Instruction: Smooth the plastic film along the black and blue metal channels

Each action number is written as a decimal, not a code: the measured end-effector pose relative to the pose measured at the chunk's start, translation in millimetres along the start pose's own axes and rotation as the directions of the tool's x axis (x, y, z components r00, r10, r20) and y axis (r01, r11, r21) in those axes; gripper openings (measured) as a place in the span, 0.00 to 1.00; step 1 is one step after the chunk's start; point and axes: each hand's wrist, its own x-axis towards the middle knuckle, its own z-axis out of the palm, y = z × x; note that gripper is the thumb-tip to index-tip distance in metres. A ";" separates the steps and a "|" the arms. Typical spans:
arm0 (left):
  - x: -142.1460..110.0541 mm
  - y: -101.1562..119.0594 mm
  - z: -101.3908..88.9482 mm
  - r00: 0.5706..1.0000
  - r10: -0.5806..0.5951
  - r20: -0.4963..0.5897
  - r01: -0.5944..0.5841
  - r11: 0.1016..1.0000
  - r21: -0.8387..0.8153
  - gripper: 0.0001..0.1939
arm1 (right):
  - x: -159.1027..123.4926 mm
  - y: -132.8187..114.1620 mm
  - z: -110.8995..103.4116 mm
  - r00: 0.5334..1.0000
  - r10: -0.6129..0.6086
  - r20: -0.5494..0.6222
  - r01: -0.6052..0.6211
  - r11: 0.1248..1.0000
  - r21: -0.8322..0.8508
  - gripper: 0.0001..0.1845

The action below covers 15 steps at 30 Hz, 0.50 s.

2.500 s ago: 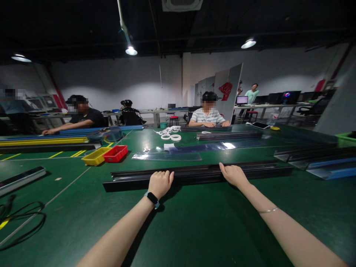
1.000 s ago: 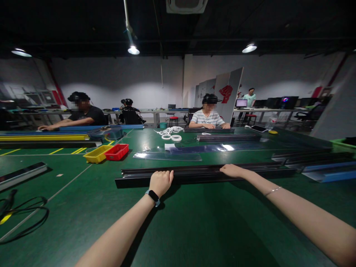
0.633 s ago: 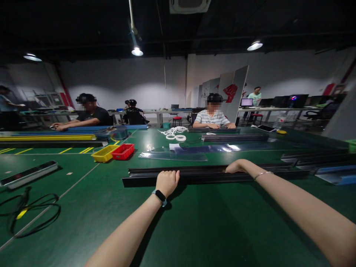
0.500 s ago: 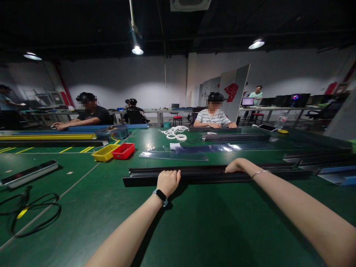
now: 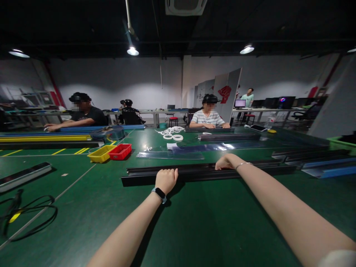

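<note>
A long black channel profile (image 5: 194,176) lies crosswise on the green table in front of me. My left hand (image 5: 166,179) is closed over its near wall, left of the middle, with the thumb side towards the right. Farther right, my right hand (image 5: 226,162) bends over the profile with its wrist raised and its fingers pointing down into the channel. Those fingers are drawn together, and their tips are partly hidden; what they hold, if anything, I cannot make out.
Beyond the profile lie clear plastic strips (image 5: 170,155) and white rings (image 5: 172,137). Yellow (image 5: 100,154) and red (image 5: 120,152) bins stand left. Black cables (image 5: 30,215) lie near left, blue and black profiles (image 5: 329,168) right. A co-worker (image 5: 208,116) sits opposite.
My right hand has gone from gripping the profile to a raised wrist with fingers dipping into the channel. The profile has shifted right under my left hand, which keeps its hold.
</note>
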 end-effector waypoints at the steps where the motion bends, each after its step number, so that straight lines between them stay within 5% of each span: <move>1: 0.2 -0.1 0.1 1.000 0.001 0.002 -0.001 1.000 0.000 0.21 | 0.2 -3.9 -1.0 0.991 0.025 0.128 -0.028 0.999 0.018 0.10; 4: 0.7 -1.0 1.4 1.000 0.008 0.016 -0.008 1.000 0.001 0.21 | 3.7 -11.7 -2.2 0.929 -0.029 0.369 -0.009 0.995 0.099 0.11; 9: 0.9 -2.2 5.6 0.999 0.007 0.035 -0.007 1.000 0.005 0.21 | 17.8 -10.6 0.6 0.941 -0.186 0.281 0.138 0.974 0.182 0.15; 15: 1.5 -1.1 4.7 0.999 -0.005 0.033 0.005 1.000 -0.015 0.22 | 23.9 -15.2 4.4 0.859 0.032 0.510 -0.089 0.992 0.087 0.13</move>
